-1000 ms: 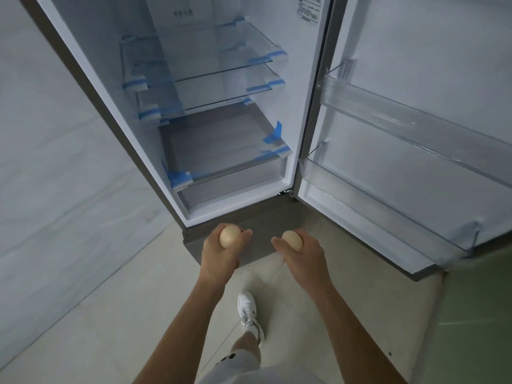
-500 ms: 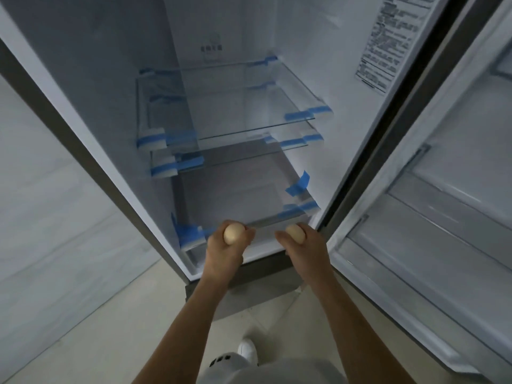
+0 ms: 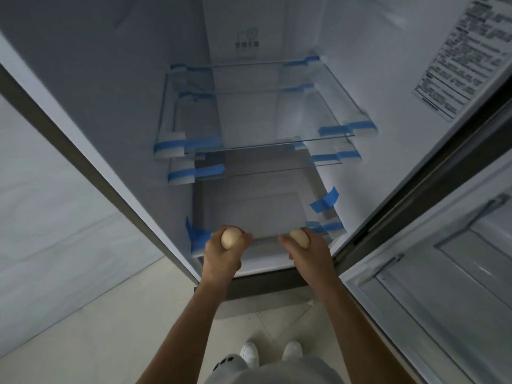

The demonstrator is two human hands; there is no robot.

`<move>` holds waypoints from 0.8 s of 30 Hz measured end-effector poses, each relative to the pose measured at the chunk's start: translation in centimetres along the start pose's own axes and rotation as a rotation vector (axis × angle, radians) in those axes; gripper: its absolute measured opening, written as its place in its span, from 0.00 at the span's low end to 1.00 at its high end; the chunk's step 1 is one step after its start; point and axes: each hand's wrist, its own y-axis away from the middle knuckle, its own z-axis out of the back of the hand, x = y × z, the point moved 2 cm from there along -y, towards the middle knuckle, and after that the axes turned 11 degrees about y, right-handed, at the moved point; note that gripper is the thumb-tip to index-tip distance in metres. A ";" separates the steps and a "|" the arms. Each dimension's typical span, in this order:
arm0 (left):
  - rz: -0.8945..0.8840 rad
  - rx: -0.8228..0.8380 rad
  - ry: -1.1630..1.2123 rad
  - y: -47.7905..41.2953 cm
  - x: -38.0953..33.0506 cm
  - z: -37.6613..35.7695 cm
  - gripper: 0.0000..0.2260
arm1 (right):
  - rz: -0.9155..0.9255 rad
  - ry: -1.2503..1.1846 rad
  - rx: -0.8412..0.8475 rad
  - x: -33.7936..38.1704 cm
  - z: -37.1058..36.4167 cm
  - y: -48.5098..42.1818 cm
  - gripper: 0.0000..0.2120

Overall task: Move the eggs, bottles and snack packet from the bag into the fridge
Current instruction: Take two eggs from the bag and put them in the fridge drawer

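Note:
The fridge [image 3: 116, 87] stands open in front of me, its inside bare. My left hand [image 3: 221, 256] grips a pale egg [image 3: 231, 237] at the front edge of the lowest shelf [image 3: 249, 214]. My right hand [image 3: 310, 253] grips a second egg [image 3: 299, 237] at the same height, a little to the right. Both hands hover just outside the fridge opening. The bag, bottles and snack packet are out of view.
Two glass shelves [image 3: 263, 117] held by blue tape [image 3: 324, 203] sit above the lowest shelf. The open fridge door [image 3: 443, 273] with its racks stands close on my right. A marble wall [image 3: 55, 217] is to the left. My white shoes [image 3: 249, 353] are on the tiled floor.
I have stepped closer to the fridge. Both hands carried their eggs up and forward, from below the fridge's base to the front of the lowest shelf.

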 end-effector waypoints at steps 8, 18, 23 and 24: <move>0.051 -0.072 -0.030 -1.4 1.4 -1.7 0.06 | -0.025 -0.007 0.089 -2.0 0.8 -3.0 0.09; 0.149 -0.045 -0.080 -4.9 4.4 -2.9 0.14 | -0.324 -0.146 0.236 -4.3 -0.9 -6.8 0.05; 0.092 -0.107 -0.294 -8.0 6.8 -2.5 0.21 | -0.166 -0.004 0.167 -5.3 -2.3 -9.1 0.15; 0.067 -0.111 -0.346 -8.4 7.1 -2.6 0.22 | -0.123 0.074 0.134 -5.6 -2.6 -9.6 0.18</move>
